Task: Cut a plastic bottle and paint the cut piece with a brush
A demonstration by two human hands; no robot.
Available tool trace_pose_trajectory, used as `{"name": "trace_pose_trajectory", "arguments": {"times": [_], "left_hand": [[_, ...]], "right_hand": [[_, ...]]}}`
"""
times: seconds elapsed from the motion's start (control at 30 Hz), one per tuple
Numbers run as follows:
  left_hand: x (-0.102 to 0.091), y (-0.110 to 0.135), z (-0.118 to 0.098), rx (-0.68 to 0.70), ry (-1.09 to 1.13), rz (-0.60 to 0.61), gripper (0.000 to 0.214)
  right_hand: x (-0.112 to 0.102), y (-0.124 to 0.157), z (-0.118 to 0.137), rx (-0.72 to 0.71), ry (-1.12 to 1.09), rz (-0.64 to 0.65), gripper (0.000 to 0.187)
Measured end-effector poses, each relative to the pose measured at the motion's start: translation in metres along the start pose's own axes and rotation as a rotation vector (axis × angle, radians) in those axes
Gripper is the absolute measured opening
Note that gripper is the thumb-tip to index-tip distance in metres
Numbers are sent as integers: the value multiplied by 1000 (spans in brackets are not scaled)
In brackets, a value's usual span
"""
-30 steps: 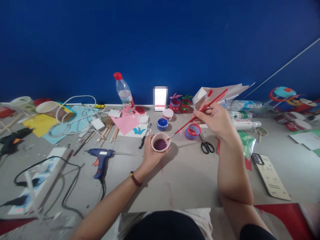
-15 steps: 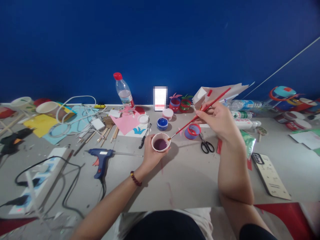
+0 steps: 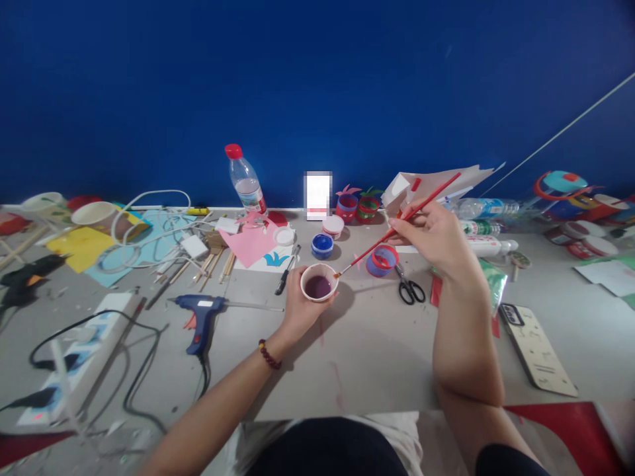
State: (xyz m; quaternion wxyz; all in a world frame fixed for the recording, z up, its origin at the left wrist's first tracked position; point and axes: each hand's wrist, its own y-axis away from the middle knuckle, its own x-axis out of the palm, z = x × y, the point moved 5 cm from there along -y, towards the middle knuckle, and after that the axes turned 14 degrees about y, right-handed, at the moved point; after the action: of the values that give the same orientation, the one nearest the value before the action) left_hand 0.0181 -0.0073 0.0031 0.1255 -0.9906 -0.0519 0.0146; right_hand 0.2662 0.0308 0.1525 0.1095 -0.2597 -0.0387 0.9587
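Observation:
My left hand (image 3: 304, 304) is wrapped round a paper cup (image 3: 305, 276) with dark purple liquid inside. In my right hand (image 3: 431, 235) is a red-handled paintbrush (image 3: 376, 245), pinched around its middle. Its bristle tip rests at the right side of the cup's rim. Just beyond the cup stands an uncapped jar of blue paint (image 3: 322, 246), with a pink-white lid (image 3: 333, 227) behind it. A small purple and red cup (image 3: 381, 262) sits under the brush, beside black-handled scissors (image 3: 411, 291).
A blue glue gun (image 3: 200, 317) and a white power strip (image 3: 82, 357) with cables lie to the left. A bottle with a red cap (image 3: 245, 182) stands at the back. A phone (image 3: 538, 350) lies at right, below several plastic bottles (image 3: 486, 209).
The brush tip has shifted very slightly right along the cup's rim, and my right hand has moved a little with it. My left hand and the cup have stayed in place.

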Motion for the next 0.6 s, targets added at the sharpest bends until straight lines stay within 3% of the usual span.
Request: {"name": "trace_pose_trajectory", "arguments": {"times": [0.4, 0.6], "left_hand": [[-1, -1, 3, 0, 3, -13, 62], [-1, -1, 4, 3, 21, -6, 60]], "right_hand": [[-4, -1, 1, 3, -44, -20, 39], [-3, 3, 5, -21, -89, 125, 39]]}}
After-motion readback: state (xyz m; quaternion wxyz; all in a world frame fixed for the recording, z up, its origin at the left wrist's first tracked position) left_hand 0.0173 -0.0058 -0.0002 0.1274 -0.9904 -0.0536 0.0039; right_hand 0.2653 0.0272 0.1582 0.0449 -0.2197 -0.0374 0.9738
